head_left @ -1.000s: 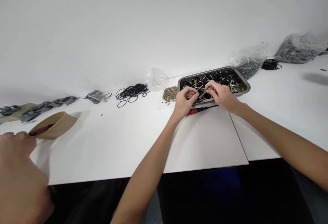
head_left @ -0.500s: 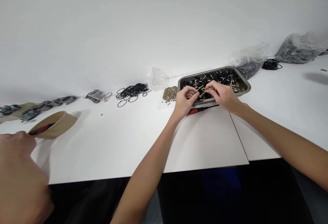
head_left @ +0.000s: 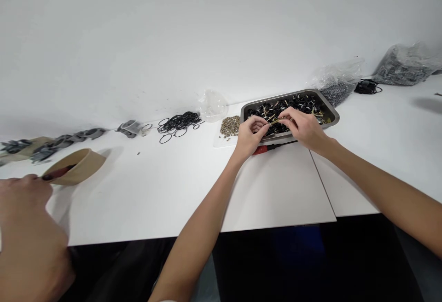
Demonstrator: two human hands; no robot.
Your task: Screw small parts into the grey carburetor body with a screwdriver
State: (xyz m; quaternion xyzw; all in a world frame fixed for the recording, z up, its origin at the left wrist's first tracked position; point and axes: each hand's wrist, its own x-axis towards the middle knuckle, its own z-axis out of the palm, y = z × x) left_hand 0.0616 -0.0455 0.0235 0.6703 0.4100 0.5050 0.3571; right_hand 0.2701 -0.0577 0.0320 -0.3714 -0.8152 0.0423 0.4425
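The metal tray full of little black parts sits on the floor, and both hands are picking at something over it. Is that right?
Not quite. The head view shows the metal tray on the white table, not the floor. The left hand and right hand do pinch a small brass-coloured part over it.

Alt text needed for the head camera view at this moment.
The left hand and right hand pinch a small brass-coloured part between them over a metal tray of black and brass pieces on a white table. Another person's hand is at the lower left, near a tan bowl.
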